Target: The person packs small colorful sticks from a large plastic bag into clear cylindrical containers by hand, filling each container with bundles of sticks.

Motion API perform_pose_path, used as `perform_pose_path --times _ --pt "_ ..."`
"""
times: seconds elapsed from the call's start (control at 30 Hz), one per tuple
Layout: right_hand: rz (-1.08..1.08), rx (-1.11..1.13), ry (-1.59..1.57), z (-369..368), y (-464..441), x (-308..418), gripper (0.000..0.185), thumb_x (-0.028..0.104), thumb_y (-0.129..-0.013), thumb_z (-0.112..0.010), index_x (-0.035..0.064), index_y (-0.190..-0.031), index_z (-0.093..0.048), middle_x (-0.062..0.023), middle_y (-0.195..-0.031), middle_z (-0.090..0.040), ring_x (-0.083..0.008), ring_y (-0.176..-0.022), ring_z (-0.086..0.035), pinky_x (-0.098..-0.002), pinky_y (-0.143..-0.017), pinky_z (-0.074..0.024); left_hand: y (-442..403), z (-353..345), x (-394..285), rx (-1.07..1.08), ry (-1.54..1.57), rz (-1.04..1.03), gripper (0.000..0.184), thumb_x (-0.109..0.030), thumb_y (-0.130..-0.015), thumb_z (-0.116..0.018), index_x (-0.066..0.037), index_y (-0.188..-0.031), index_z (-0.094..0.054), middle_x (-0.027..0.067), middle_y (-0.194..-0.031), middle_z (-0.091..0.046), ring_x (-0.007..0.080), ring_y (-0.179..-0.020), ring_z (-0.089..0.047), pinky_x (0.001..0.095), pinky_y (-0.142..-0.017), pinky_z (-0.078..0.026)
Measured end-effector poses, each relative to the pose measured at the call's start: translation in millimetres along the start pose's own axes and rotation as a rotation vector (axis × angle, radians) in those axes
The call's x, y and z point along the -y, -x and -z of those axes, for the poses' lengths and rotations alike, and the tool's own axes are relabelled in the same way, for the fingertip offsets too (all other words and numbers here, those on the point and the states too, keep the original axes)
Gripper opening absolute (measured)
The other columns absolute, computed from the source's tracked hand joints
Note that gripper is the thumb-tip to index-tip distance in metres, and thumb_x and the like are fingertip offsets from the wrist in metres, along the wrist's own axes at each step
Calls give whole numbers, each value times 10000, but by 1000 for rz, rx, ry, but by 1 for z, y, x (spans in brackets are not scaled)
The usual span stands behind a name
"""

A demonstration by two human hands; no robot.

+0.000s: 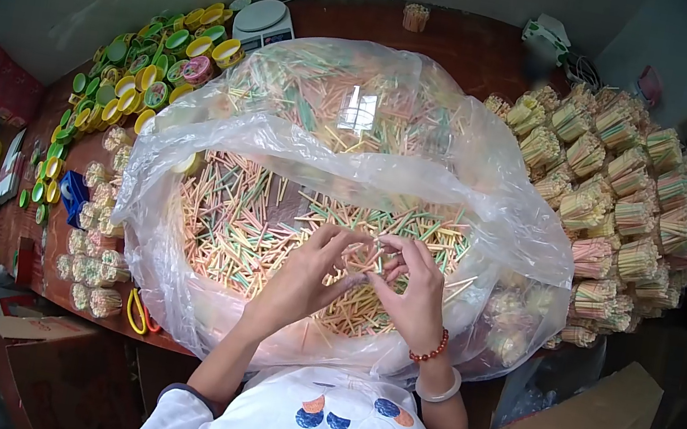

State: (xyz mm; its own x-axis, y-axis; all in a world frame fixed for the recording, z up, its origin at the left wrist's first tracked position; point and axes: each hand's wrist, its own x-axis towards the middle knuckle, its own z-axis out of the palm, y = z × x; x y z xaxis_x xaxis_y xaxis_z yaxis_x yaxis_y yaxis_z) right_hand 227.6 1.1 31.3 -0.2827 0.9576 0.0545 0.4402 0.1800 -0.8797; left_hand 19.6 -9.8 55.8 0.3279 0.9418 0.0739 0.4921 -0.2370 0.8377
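A large clear plastic bag (530, 237) lies wide open on the table, full of loose thin sticks (222, 235) in pink, yellow and green. Over its mouth, my left hand (311, 274) and my right hand (410, 294) meet in a ring, thumbs and index fingertips nearly touching. Between them they appear to hold a loose bundle of sticks (360, 258), seen end-on and partly hidden by the fingers. The fingers of both hands are curled round it. A beaded bracelet and a pale bangle circle my right wrist.
Many stick bundles (626, 207) are stacked at the right, more bundles (102, 220) at the left. Yellow and green round containers (144, 77) crowd the back left near a white scale (262, 21). Yellow-handled scissors (136, 312) lie at the front-left edge. Cardboard boxes (585, 428) stand below.
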Motion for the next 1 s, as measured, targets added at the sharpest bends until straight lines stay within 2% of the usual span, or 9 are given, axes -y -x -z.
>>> perform_pose_path --times 0.1,0.17,0.2,0.23,0.33,0.43,0.63,0.83,1.0 --pt "162 -87 -185 4 -1 1 403 -100 -790 -763 6 -1169 -674 -102 -1157 -636 -175 -1011 -690 -291 -861 -573 -3 3 0 -220 63 -69 245 21 -873 -752 -14 -1109 -698 118 -979 -683 235 -792 -713 350 -733 -583" --pt "124 -266 -157 14 -2 11 423 -115 -781 -758 -9 -1180 -663 -118 -1213 -625 -203 -1061 -681 -305 -906 -577 0 16 -9 -331 -5 -7 207 -12 -872 -774 1 -1071 -720 98 -993 -715 177 -858 -715 311 -740 -576" --pt "119 -310 26 23 -3 16 541 -77 -759 -791 21 -1265 -628 -137 -1280 -604 -264 -1177 -640 -350 -980 -554 2 22 0 -280 -27 24 411 -80 -850 -819 -28 -1231 -676 128 -1151 -682 229 -986 -702 358 -809 -577" --pt "120 -311 27 26 -2 11 541 -77 -759 -791 21 -1265 -628 -137 -1280 -604 -264 -1177 -640 -350 -980 -554 4 20 4 -280 -26 23 411 -80 -850 -819 -28 -1231 -676 128 -1151 -682 229 -986 -702 358 -809 -577" --pt "52 -57 153 18 1 -6 731 24 -716 -853 60 -1381 -551 -146 -1325 -586 -325 -1299 -559 -410 -1084 -488 9 12 19 24 -213 -3 927 -216 -786 -889 -122 -1557 -382 186 -1421 -505 376 -1202 -573 475 -975 -528" --pt "147 2 135 -14 0 -14 722 71 -707 -866 65 -1362 -563 -143 -1283 -609 -327 -1269 -581 -418 -1067 -493 -1 -24 37 3 -218 -99 930 -119 -758 -869 -82 -1550 -383 191 -1334 -546 394 -1212 -536 466 -1054 -461" --pt "87 -138 37 -8 -13 7 588 35 -675 -851 43 -1218 -623 -116 -1140 -635 -290 -1072 -646 -393 -968 -530 2 -3 25 -19 55 -76 880 -17 -751 -813 -79 -1533 -416 185 -1330 -559 369 -1159 -576 444 -999 -507" --pt "84 -210 42 -20 -12 -10 629 13 -657 -865 47 -1235 -619 -114 -1147 -622 -280 -1097 -641 -376 -961 -536 5 3 25 37 130 -28 739 -123 -858 -818 -101 -1511 -471 164 -1353 -547 257 -1032 -658 379 -885 -568" --pt "26 -184 56 -33 -5 -16 639 39 -662 -891 46 -1238 -614 -121 -1160 -621 -278 -1116 -641 -378 -968 -536 -1 -8 19 -93 125 59 452 -92 -880 -790 -65 -1308 -650 150 -1213 -619 242 -935 -692 378 -825 -582"
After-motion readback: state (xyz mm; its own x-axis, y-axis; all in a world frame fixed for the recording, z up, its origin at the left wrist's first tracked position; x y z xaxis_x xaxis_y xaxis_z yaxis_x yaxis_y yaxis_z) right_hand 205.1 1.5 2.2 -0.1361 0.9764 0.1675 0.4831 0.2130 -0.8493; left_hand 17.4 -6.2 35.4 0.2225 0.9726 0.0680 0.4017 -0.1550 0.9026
